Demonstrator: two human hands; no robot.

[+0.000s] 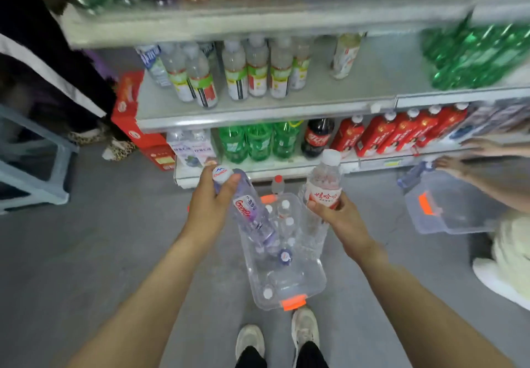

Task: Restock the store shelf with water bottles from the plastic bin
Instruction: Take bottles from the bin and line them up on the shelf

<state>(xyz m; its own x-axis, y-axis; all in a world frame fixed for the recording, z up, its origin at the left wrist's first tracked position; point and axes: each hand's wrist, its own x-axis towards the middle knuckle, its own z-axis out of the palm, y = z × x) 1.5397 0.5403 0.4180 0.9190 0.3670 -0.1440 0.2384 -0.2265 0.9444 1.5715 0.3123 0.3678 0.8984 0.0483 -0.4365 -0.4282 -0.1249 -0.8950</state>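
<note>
both hands hover over the plastic bin (317, 277) on the floor (114, 253): left hand (208, 204) grips the tilted purple-labelled bottle (252, 215) at its cap, right hand (338, 218) grips the upright red-labelled bottle (324, 179).

clear glossy plastic bin (317, 277), transparent plastic bottles (252, 212), matt grey floor (114, 253)

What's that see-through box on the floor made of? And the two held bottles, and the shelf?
The box looks like clear, glossy plastic: bottles show through its walls. The purple-label bottle and red-label bottle look like thin clear plastic too, see-through and shiny. The shelf seems painted metal, pale grey and smooth with a thin edge, but that's a guess.
</note>
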